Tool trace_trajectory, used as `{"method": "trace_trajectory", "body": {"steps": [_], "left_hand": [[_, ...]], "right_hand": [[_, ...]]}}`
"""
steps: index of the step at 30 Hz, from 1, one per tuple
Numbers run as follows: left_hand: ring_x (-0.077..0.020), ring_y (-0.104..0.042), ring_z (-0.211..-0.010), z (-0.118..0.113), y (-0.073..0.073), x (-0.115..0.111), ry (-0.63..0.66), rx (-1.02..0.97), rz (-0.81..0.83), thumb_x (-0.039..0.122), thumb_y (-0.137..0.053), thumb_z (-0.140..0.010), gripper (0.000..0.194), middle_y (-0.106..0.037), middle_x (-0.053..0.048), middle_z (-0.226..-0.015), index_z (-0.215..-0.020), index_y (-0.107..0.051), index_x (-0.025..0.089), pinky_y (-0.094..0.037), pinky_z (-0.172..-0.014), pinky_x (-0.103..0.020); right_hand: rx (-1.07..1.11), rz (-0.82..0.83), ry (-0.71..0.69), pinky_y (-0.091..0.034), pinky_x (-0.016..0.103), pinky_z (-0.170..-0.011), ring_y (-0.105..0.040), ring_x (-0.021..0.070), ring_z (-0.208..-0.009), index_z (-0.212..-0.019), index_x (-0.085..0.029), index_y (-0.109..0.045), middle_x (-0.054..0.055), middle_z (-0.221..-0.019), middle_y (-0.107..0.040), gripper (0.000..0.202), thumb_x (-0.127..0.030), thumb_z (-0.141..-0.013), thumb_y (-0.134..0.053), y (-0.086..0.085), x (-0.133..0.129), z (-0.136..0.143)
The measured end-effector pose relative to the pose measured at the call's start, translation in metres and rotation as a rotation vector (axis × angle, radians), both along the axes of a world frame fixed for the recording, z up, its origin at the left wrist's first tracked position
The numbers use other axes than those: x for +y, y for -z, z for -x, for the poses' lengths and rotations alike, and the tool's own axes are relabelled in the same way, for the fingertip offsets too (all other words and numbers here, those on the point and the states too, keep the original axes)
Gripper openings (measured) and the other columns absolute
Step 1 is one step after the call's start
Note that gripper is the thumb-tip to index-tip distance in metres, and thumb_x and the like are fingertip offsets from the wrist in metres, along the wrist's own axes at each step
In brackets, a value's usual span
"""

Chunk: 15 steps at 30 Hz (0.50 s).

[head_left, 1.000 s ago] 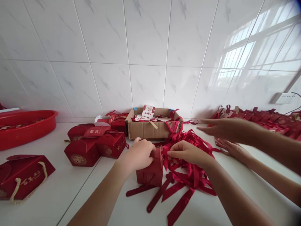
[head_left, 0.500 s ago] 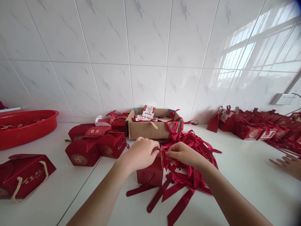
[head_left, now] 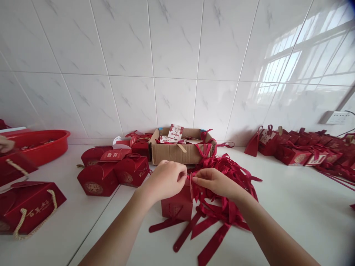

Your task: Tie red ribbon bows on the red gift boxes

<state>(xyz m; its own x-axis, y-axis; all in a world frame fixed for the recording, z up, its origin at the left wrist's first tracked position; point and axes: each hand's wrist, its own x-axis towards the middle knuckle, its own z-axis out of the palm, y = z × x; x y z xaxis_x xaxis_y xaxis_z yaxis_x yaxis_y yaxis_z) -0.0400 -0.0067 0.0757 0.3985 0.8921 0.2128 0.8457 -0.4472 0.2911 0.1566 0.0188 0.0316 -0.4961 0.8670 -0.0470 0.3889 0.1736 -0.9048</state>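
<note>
- Small red box (head_left: 176, 204): stands upright on the white table (head_left: 291, 218), in front of me, under my hands and just beside the heap of red ribbon (head_left: 231, 175).
- Left hand (head_left: 166, 179): thumb and forefinger pressed together at the top of the box, palm down, wrist bent over it.
- Right hand (head_left: 217, 181): thumb and forefinger pinched from the other side, tips near the left ones.
- Between the two pinches: probably a thin red cord (head_left: 189, 177); my own fingers cover most of it.
- Done, as I judge it: the box has its shape, walls up, standing unaided.
- Left, as I judge it: the fastening at its top. I see no finished knot or loop there, and both hands are busy at that spot.
- Loose red strips (head_left: 184, 236) lie on the table at the foot of the box, flat and unattached as far as I can see.
- Farther along: clustered red boxes (head_left: 97, 180) to my left, tops folded over; a rope-handled box (head_left: 37, 208) nearer me; many looped boxes (head_left: 294, 154) massed to my right.
- Behind the work: open carton (head_left: 174, 153) by the wall, printed cards (head_left: 175, 132) in it.
- Far left: a co-worker's hand (head_left: 6, 145), blurred, above another rope-handled box, near the red basin (head_left: 57, 144).
</note>
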Motion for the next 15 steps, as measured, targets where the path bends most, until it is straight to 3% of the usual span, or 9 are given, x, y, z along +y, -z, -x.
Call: {"method": "trace_trajectory", "body": {"steps": [4, 7, 11, 15], "left_hand": [[-0.0146, -0.052, -0.064, 0.001, -0.012, -0.005, -0.011, -0.222, -0.033, 0.029, -0.042, -0.087, 0.021, -0.061, 0.002, -0.07, -0.073, -0.056, 0.021, -0.039, -0.061, -0.026], [-0.0133, -0.054, -0.069, -0.001, -0.022, -0.016, 0.052, -0.424, -0.009, 0.033, -0.042, -0.09, 0.023, -0.061, 0.002, -0.075, -0.078, -0.057, 0.021, -0.04, -0.06, -0.023], [-0.0108, -0.052, -0.065, -0.003, -0.033, -0.033, 0.115, -0.495, -0.005, 0.034, -0.047, -0.089, 0.021, -0.059, 0.004, -0.071, -0.079, -0.061, 0.022, -0.04, -0.057, -0.02], [-0.0121, -0.056, -0.069, 0.008, -0.038, -0.036, 0.039, -0.413, 0.034, 0.037, -0.048, -0.087, 0.02, -0.064, 0.004, -0.076, -0.083, -0.063, 0.024, -0.042, -0.06, -0.02]], "right_hand": [[0.115, -0.107, 0.115, -0.047, 0.026, -0.068, -0.058, 0.016, -0.084, -0.115, -0.021, -0.058, 0.007, -0.106, -0.061, 0.043, -0.05, -0.083, -0.056, -0.007, -0.007, 0.001], [0.265, -0.092, 0.004, -0.047, 0.03, -0.079, -0.057, 0.0173, -0.092, -0.124, -0.024, -0.052, 0.007, -0.116, -0.058, 0.043, -0.046, -0.088, -0.052, -0.016, -0.017, 0.006], [0.425, -0.099, -0.098, -0.046, 0.027, -0.078, -0.056, 0.0147, -0.084, -0.099, -0.02, -0.062, 0.004, -0.095, -0.062, 0.026, -0.042, -0.088, -0.053, -0.027, -0.031, 0.01], [0.483, -0.132, -0.017, -0.045, 0.026, -0.068, -0.054, 0.0132, -0.074, -0.083, -0.019, -0.063, 0.002, -0.081, -0.061, 0.021, -0.04, -0.085, -0.06, -0.034, -0.037, 0.001]]}}
